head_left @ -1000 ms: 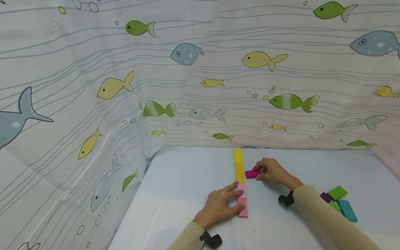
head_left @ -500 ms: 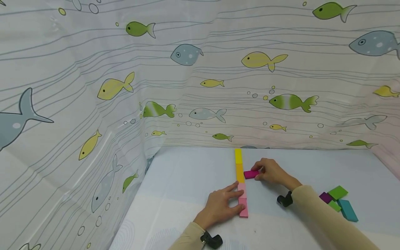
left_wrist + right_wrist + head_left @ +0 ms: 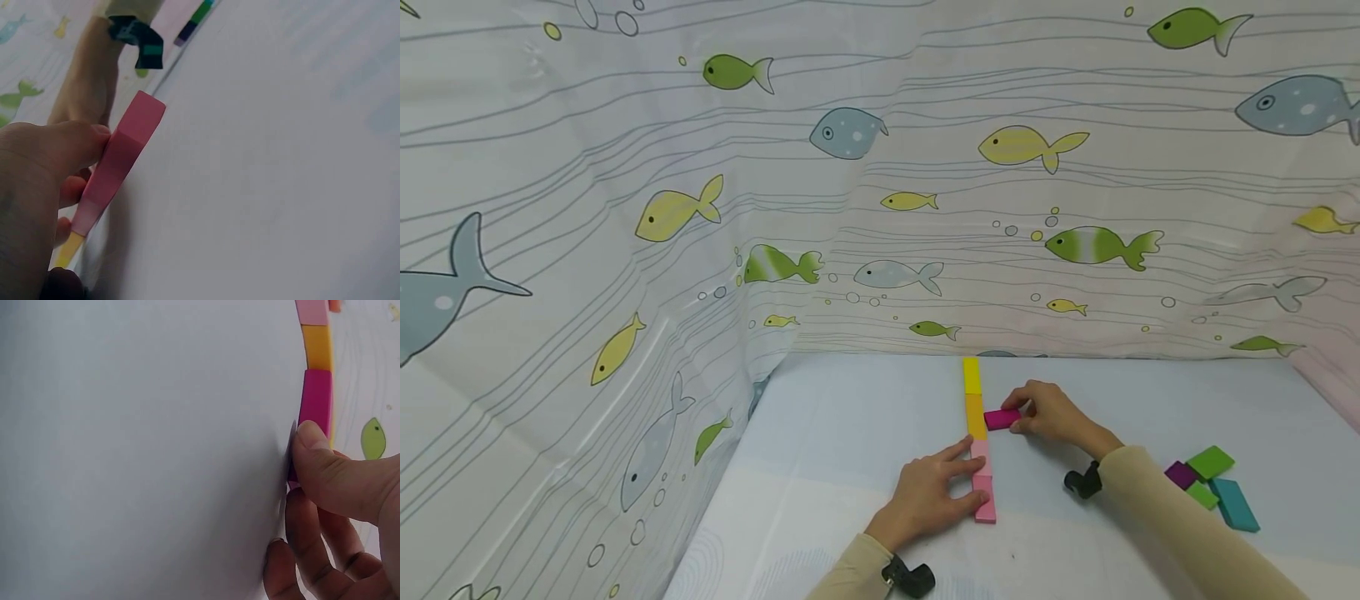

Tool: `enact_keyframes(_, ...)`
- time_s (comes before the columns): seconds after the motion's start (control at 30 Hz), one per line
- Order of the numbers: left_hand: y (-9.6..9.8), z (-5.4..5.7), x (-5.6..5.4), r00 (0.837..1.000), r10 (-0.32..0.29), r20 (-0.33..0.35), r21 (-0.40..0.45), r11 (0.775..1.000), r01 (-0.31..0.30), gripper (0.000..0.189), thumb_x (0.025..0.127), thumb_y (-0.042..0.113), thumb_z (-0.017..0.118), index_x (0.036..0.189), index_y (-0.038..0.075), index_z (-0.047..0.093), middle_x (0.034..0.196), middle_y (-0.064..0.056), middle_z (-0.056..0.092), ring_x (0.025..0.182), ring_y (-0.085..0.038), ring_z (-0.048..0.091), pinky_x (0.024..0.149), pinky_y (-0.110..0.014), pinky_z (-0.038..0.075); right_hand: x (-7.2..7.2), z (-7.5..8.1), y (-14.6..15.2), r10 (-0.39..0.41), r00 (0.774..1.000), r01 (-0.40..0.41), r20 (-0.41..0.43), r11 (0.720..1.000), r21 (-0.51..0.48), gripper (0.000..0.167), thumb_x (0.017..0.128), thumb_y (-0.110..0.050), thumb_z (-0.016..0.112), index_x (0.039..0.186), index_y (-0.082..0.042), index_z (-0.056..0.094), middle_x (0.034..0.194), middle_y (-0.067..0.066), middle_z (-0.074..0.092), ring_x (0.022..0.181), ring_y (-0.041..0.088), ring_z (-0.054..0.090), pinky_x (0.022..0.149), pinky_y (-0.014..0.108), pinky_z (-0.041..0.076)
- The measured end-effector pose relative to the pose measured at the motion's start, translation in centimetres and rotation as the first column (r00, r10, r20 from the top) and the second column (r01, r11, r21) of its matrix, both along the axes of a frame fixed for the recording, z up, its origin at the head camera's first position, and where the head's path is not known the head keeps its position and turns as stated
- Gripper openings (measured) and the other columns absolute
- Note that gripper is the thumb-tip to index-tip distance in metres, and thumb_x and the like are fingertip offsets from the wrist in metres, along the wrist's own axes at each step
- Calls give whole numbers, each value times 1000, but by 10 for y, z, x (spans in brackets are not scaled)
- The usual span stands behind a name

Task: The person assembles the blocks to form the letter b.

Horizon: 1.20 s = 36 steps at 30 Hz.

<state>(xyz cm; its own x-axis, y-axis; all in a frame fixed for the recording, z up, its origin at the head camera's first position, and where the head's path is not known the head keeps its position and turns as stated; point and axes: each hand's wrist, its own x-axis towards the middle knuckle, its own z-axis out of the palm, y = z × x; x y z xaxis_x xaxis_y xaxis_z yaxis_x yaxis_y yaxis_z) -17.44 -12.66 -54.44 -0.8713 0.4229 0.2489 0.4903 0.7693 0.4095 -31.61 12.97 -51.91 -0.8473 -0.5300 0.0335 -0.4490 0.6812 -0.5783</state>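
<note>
A straight row of flat blocks runs away from me in the head view: yellow [image 3: 972, 375] at the far end, then orange [image 3: 974, 416], then two pink ones [image 3: 988, 510]. My left hand [image 3: 920, 498] touches the pink blocks from the left with thumb and fingers spread along them; the left wrist view shows the thumb against the pink side [image 3: 128, 137]. My right hand [image 3: 1051, 413] pinches a magenta block [image 3: 1000, 419] between thumb and fingers, its left end right at the orange block. In the right wrist view the magenta block [image 3: 317, 394] partly overlaps the row.
Several loose blocks lie on the white table [image 3: 842, 400] beside my right forearm: green [image 3: 1212, 462], purple [image 3: 1182, 475], a smaller green [image 3: 1203, 495] and teal [image 3: 1237, 505]. A fish-patterned sheet [image 3: 955, 250] hangs behind the table and along its left side.
The right hand has shifted slightly left, bringing the magenta block from a small gap up to the orange block's side. The left hand has stayed on the pink blocks.
</note>
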Motion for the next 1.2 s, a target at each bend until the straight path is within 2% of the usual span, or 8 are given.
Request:
enact_keyframes(0.4, 3, -1, -1, 1000, -18, -2, 5, 1000, 18, 48, 99, 52, 69, 141, 30, 70, 159, 4, 56, 132, -18, 67, 93, -31, 60, 4, 0, 7, 32, 999, -32, 10, 999, 21, 35, 88, -16, 87, 121, -13, 78, 107, 3, 70, 85, 14, 61, 81, 33, 59)
enact_keyframes(0.57, 3, -2, -2, 1000, -20, -9, 12, 1000, 20, 48, 99, 52, 68, 141, 30, 70, 159, 4, 56, 132, -19, 67, 93, -32, 60, 4, 2, 10, 36, 999, -36, 35, 999, 21, 44, 88, -18, 87, 130, -11, 73, 112, 6, 68, 86, 14, 59, 81, 30, 58)
enact_keyframes(0.7, 2, -3, -3, 1000, -15, -16, 12, 1000, 15, 48, 99, 52, 69, 141, 30, 70, 159, 4, 56, 132, -19, 67, 94, -33, 60, 7, 7, 14, 40, 997, -42, 61, 999, 28, 53, 86, -21, 89, 134, -8, 70, 115, 9, 67, 86, 15, 59, 82, 31, 60)
enact_keyframes(0.8, 2, -2, -3, 1000, -14, -21, 13, 1000, 14, 47, 98, 51, 69, 141, 30, 71, 158, 4, 57, 131, -19, 68, 93, -33, 60, 10, 12, 20, 41, 997, -45, 71, 997, 58, 58, 84, -25, 91, 135, -8, 70, 116, 10, 66, 86, 15, 59, 81, 33, 60)
enact_keyframes(1.03, 1, -1, -1, 1000, -7, -12, 28, 1000, 8, 48, 98, 51, 69, 141, 29, 71, 157, 4, 58, 131, -21, 69, 90, -30, 59, 16, 16, 43, 25, 997, -35, 71, 990, 137, 64, 83, -31, 92, 138, -8, 67, 115, 8, 63, 86, 14, 57, 75, 27, 54)
enact_keyframes(1.2, 0, -1, 0, 1000, -6, -15, 28, 1000, 7, 48, 97, 51, 70, 140, 29, 71, 156, 3, 59, 129, -23, 70, 86, -28, 59, 26, 23, 63, 28, 998, -39, 59, 981, 190, 68, 81, -29, 93, 139, -6, 66, 115, 9, 63, 92, 18, 60, 79, 35, 55)
